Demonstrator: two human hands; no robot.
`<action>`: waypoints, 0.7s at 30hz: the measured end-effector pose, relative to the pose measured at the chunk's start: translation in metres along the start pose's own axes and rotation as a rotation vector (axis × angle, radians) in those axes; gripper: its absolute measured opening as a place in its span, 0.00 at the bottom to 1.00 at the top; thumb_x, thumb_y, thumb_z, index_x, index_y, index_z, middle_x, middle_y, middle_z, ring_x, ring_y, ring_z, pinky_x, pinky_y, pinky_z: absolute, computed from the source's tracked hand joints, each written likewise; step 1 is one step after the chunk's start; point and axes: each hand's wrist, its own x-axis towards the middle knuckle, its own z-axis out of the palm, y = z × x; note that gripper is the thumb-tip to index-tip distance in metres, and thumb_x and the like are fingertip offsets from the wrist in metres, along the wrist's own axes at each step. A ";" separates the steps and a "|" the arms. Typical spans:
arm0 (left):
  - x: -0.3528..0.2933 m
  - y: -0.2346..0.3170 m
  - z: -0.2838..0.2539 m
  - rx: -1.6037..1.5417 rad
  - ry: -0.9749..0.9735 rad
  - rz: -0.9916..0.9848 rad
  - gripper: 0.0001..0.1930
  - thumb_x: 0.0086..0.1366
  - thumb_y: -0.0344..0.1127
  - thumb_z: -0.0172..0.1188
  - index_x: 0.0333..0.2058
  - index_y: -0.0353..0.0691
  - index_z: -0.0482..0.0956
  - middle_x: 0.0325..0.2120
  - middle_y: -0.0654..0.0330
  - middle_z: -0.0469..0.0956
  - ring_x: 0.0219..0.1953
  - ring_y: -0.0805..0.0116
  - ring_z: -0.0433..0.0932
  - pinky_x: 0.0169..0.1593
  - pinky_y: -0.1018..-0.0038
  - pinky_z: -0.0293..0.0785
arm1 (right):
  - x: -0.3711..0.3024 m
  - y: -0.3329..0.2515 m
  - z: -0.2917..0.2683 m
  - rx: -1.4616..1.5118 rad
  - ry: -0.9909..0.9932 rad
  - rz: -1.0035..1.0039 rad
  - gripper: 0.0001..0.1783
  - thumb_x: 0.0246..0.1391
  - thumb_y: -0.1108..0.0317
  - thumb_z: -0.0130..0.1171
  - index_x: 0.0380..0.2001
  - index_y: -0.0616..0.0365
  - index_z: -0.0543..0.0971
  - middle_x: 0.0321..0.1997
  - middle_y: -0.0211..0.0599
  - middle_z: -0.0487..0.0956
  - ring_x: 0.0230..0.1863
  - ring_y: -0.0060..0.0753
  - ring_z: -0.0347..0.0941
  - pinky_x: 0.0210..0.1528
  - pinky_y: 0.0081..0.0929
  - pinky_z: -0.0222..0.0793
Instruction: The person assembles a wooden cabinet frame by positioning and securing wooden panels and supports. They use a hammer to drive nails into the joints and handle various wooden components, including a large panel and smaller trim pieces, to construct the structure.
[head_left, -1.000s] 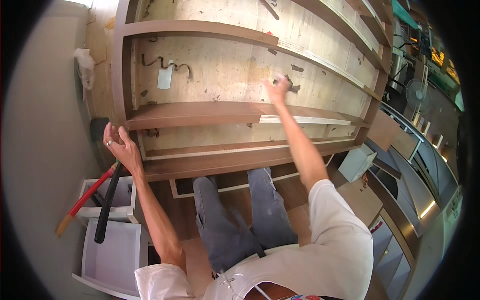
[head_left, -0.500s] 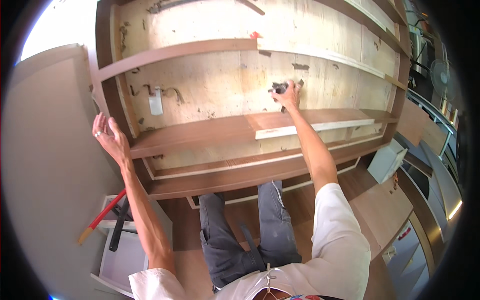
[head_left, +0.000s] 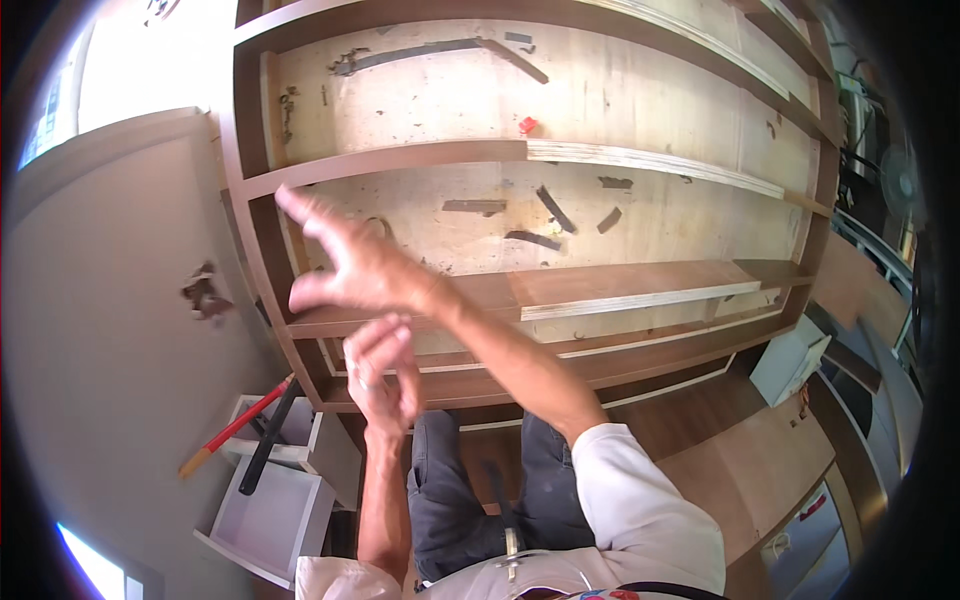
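My right hand (head_left: 365, 262) stretches leftward over the wooden shelf frame (head_left: 400, 160), fingers spread and nothing in them. A crumpled dark brown scrap (head_left: 207, 292) is beyond its fingertips, apparently in the air in front of the grey panel. Just below the right hand is my left hand (head_left: 382, 370), raised with its fingers curled in and somewhat blurred; nothing shows in it. Thin dark strips lie in the middle compartment, among them a flat brown strip (head_left: 475, 206), a slanted strip (head_left: 556, 210) and a curved strip (head_left: 533, 240).
In the upper compartment lie a long dark strip (head_left: 415, 54) and a small red piece (head_left: 528, 125). At lower left, a red-handled tool (head_left: 235, 425) and a black-handled tool (head_left: 268, 440) lean across white drawers (head_left: 265, 515). A white box (head_left: 790, 365) stands at the right.
My right hand has swung from the middle compartment to the left and released the dark scraps it held. My left hand has come off the frame's left side, moved rightward and curled. The view has shifted.
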 end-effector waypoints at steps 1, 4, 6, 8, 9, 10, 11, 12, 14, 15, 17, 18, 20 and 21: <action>0.009 -0.018 -0.003 0.068 0.012 0.001 0.11 0.60 0.19 0.51 0.41 0.37 0.73 0.37 0.52 0.77 0.42 0.58 0.74 0.47 0.66 0.70 | 0.008 0.005 -0.018 0.113 0.065 0.125 0.43 0.44 0.62 0.68 0.61 0.56 0.59 0.58 0.49 0.67 0.53 0.39 0.71 0.55 0.34 0.68; 0.066 -0.088 0.004 0.123 0.080 -0.001 0.12 0.57 0.17 0.52 0.39 0.37 0.74 0.37 0.53 0.76 0.43 0.53 0.74 0.47 0.63 0.70 | 0.016 0.065 -0.111 -0.258 0.366 0.345 0.14 0.55 0.63 0.57 0.41 0.59 0.74 0.33 0.35 0.79 0.32 0.27 0.76 0.35 0.23 0.75; 0.121 -0.138 0.020 0.205 0.086 -0.007 0.10 0.57 0.19 0.52 0.38 0.36 0.74 0.36 0.50 0.75 0.40 0.50 0.74 0.44 0.64 0.72 | 0.015 0.115 -0.184 -0.632 0.533 0.291 0.16 0.55 0.57 0.54 0.41 0.55 0.74 0.33 0.36 0.79 0.32 0.29 0.77 0.35 0.27 0.75; 0.171 -0.179 0.040 0.261 0.105 0.016 0.07 0.60 0.23 0.50 0.37 0.35 0.74 0.36 0.49 0.74 0.39 0.49 0.74 0.42 0.64 0.73 | 0.017 0.165 -0.250 -0.786 0.465 0.328 0.20 0.47 0.60 0.60 0.45 0.50 0.73 0.44 0.41 0.75 0.38 0.41 0.76 0.43 0.35 0.72; 0.186 -0.204 0.048 0.283 0.131 -0.020 0.08 0.60 0.25 0.50 0.38 0.36 0.74 0.37 0.49 0.74 0.40 0.51 0.75 0.42 0.64 0.73 | 0.027 0.175 -0.263 -0.955 0.433 0.393 0.22 0.46 0.62 0.61 0.46 0.49 0.72 0.48 0.42 0.72 0.45 0.43 0.74 0.46 0.38 0.71; 0.195 -0.227 0.055 0.301 0.158 -0.052 0.08 0.61 0.27 0.50 0.39 0.36 0.74 0.39 0.49 0.74 0.40 0.52 0.75 0.42 0.64 0.74 | 0.037 0.186 -0.273 -1.013 0.412 0.361 0.25 0.46 0.62 0.61 0.49 0.49 0.71 0.50 0.44 0.71 0.50 0.46 0.71 0.50 0.40 0.69; 0.191 -0.252 0.060 0.286 0.161 -0.174 0.08 0.60 0.28 0.51 0.39 0.38 0.75 0.38 0.51 0.75 0.39 0.53 0.76 0.41 0.65 0.74 | 0.054 0.193 -0.273 -1.069 0.407 0.350 0.27 0.46 0.62 0.61 0.51 0.49 0.70 0.51 0.44 0.70 0.51 0.48 0.70 0.51 0.41 0.68; 0.186 -0.271 0.065 0.261 0.160 -0.296 0.09 0.60 0.29 0.52 0.39 0.39 0.75 0.38 0.52 0.75 0.37 0.55 0.77 0.41 0.65 0.75 | 0.068 0.199 -0.273 -1.130 0.405 0.345 0.29 0.46 0.61 0.61 0.53 0.49 0.68 0.52 0.45 0.69 0.52 0.50 0.68 0.52 0.42 0.67; 0.191 -0.253 0.080 0.424 0.111 -0.357 0.09 0.58 0.30 0.54 0.38 0.42 0.75 0.35 0.56 0.77 0.33 0.58 0.79 0.39 0.66 0.76 | 0.090 0.217 -0.283 -1.158 0.430 0.331 0.31 0.46 0.61 0.62 0.55 0.48 0.66 0.53 0.45 0.69 0.54 0.52 0.66 0.53 0.44 0.66; 0.193 -0.249 0.081 0.416 0.101 -0.381 0.08 0.58 0.30 0.55 0.38 0.43 0.75 0.34 0.56 0.77 0.32 0.59 0.79 0.38 0.66 0.76 | 0.100 0.228 -0.280 -1.159 0.423 0.324 0.32 0.46 0.60 0.62 0.56 0.48 0.65 0.53 0.46 0.68 0.55 0.53 0.66 0.53 0.45 0.65; 0.194 -0.248 0.080 0.401 0.112 -0.327 0.08 0.56 0.30 0.56 0.36 0.43 0.74 0.32 0.57 0.77 0.32 0.60 0.79 0.36 0.66 0.76 | 0.114 0.250 -0.270 -1.219 0.420 0.326 0.34 0.46 0.60 0.62 0.57 0.48 0.65 0.54 0.46 0.68 0.56 0.54 0.64 0.55 0.46 0.64; 0.196 -0.247 0.082 0.372 0.114 -0.304 0.07 0.56 0.29 0.56 0.35 0.43 0.74 0.31 0.57 0.76 0.31 0.60 0.79 0.35 0.66 0.75 | 0.126 0.260 -0.262 -1.239 0.426 0.318 0.34 0.46 0.60 0.62 0.58 0.48 0.64 0.54 0.46 0.68 0.56 0.54 0.63 0.55 0.47 0.63; 0.196 -0.252 0.078 0.407 0.118 -0.326 0.07 0.56 0.31 0.57 0.35 0.44 0.74 0.31 0.58 0.76 0.31 0.60 0.79 0.34 0.66 0.75 | 0.129 0.266 -0.240 -1.274 0.384 0.304 0.32 0.46 0.62 0.62 0.55 0.49 0.66 0.53 0.48 0.68 0.54 0.53 0.64 0.55 0.45 0.62; 0.197 -0.254 0.078 0.419 0.101 -0.320 0.06 0.56 0.30 0.56 0.34 0.45 0.74 0.31 0.59 0.76 0.31 0.62 0.79 0.34 0.66 0.74 | 0.130 0.268 -0.235 -1.259 0.399 0.289 0.29 0.45 0.63 0.62 0.53 0.50 0.68 0.52 0.47 0.69 0.53 0.53 0.65 0.54 0.44 0.63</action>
